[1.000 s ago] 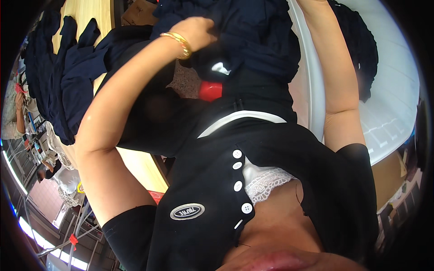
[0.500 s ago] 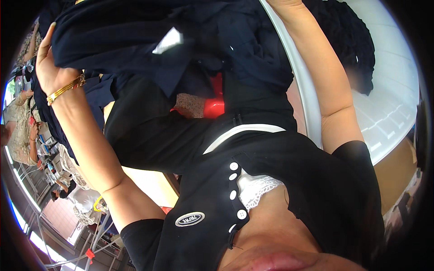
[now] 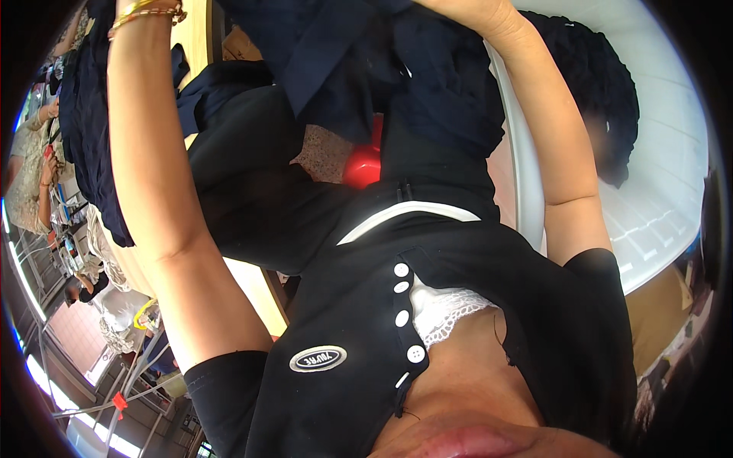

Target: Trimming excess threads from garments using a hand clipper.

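At about nine o'clock in the view, dark navy garments (image 3: 84, 160) are seen draped over the left edge of a pale wooden desk (image 3: 200, 38), with other people's arms and clutter beyond them at the far left rim. The left forearm (image 3: 153, 175) is raised from seven o'clock toward eleven o'clock, a gold bangle (image 3: 145, 11) sitting at the wrist; the left hand itself is cut off by the top edge, so whether it is spread or closed cannot be told. Between the two arms, at twelve o'clock, a navy garment (image 3: 359, 69) is held up, its cloth hanging downward toward the centre so that its long axis runs roughly from twelve to six. Below it, near the centre, a small red object (image 3: 365, 164) is partly covered by the cloth, and its kind cannot be made out. The right forearm (image 3: 550, 153) is lifted from four o'clock toward one o'clock, and the right hand (image 3: 466, 8) is seen only at its heel against the upper edge of the garment; it appears to be closed on the fabric, though the fingers are out of view. The garment thus lies directly below and inward of the right hand, which is the nearer of the two. At two o'clock a white plastic crate (image 3: 664, 191) holds more dark cloth (image 3: 603, 99).
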Demonstrator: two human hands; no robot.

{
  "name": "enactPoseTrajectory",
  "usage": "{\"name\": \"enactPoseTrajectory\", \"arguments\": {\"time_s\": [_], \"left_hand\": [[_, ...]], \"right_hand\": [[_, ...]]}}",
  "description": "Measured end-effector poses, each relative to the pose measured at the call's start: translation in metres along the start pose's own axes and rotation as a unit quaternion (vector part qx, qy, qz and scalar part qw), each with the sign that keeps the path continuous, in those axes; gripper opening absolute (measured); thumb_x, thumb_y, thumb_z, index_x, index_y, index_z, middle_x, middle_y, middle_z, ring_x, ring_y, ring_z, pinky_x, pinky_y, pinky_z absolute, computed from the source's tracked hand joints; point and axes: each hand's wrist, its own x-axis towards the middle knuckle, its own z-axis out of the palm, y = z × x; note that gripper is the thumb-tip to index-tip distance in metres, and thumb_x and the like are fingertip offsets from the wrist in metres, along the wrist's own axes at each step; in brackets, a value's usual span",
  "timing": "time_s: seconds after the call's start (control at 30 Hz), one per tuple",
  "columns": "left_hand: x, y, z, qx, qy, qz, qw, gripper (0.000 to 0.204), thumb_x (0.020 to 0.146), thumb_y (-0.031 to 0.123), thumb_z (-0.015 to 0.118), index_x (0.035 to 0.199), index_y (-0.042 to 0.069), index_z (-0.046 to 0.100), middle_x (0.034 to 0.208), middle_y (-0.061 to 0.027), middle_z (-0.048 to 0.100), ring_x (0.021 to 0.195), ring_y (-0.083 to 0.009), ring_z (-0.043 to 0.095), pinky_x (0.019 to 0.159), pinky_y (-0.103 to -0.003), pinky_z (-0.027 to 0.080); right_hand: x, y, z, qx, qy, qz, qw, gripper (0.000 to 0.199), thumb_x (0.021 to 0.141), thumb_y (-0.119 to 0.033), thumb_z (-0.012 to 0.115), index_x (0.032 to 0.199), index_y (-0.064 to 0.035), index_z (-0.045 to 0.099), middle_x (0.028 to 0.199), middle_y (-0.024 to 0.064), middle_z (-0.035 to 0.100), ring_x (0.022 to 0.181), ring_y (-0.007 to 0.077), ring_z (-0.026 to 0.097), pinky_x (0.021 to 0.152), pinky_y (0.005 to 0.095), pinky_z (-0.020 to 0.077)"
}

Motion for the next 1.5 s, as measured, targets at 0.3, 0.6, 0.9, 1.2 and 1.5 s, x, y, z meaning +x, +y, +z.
{"name": "enactPoseTrajectory", "arguments": {"time_s": [0.3, 0.6, 0.9, 1.2, 1.5], "left_hand": [[-0.158, -0.122, 0.072, 0.491, -0.375, 0.375, 0.691, 0.032, 0.076, 0.0, 0.063, 0.106, 0.007, 0.062, 0.111, -0.0109, 0.06, 0.105, -0.0297, 0.057, 0.09, -0.037, 0.047], [-0.15, -0.148, 0.094, 0.58, -0.411, 0.34, 0.616, 0.006, 0.078, 0.012, 0.064, 0.08, 0.007, 0.065, 0.083, -0.0032, 0.06, 0.09, -0.0208, 0.061, 0.099, -0.038, 0.041], [-0.138, -0.022, 0.066, 0.066, -0.25, -0.041, 0.965, 0.02, 0.091, 0.014, 0.06, 0.104, 0.001, 0.067, 0.1, -0.0041, 0.068, 0.096, -0.0108, 0.062, 0.087, -0.023, 0.045], [-0.143, -0.043, 0.042, -0.027, -0.267, -0.142, 0.953, 0.025, 0.091, 0.011, 0.059, 0.112, -0.002, 0.064, 0.107, -0.0069, 0.067, 0.106, -0.011, 0.059, 0.096, -0.021, 0.041], [-0.145, -0.049, 0.041, -0.052, -0.231, -0.143, 0.961, 0.023, 0.092, 0.015, 0.06, 0.108, 0.001, 0.066, 0.098, -0.0021, 0.067, 0.088, -0.0041, 0.06, 0.079, -0.016, 0.046]], "right_hand": [[-0.004, 0.023, -0.012, -0.01, 0.07, 0.065, 0.995, 0.018, 0.084, -0.015, 0.068, 0.076, 0.0007, 0.065, 0.061, -0.0065, 0.048, 0.056, 0.0036, 0.04, 0.05, 0.0228, 0.0332], [-0.003, 0.035, -0.006, 0.079, 0.071, 0.091, 0.99, 0.017, 0.086, -0.014, 0.067, 0.079, 0.0017, 0.067, 0.068, -0.0043, 0.056, 0.062, 0.0035, 0.047, 0.055, 0.0208, 0.0382], [-0.005, -0.001, 0.005, 0.138, -0.075, 0.247, 0.956, 0.017, 0.076, -0.012, 0.079, 0.079, -0.0033, 0.065, 0.068, -0.0078, 0.054, 0.059, 0.0014, 0.044, 0.053, 0.0176, 0.0328], [-0.009, -0.005, -0.003, 0.007, 0.012, 0.029, 0.999, 0.019, 0.078, -0.01, 0.075, 0.093, -0.0016, 0.067, 0.069, -0.003, 0.056, 0.061, 0.0036, 0.046, 0.056, 0.019, 0.0381], [-0.001, -0.02, 0.0, -0.134, -0.023, -0.121, 0.983, 0.03, 0.076, -0.017, 0.077, 0.104, -0.0114, 0.07, 0.077, 0.0021, 0.058, 0.065, 0.0112, 0.054, 0.058, 0.0222, 0.044]]}}
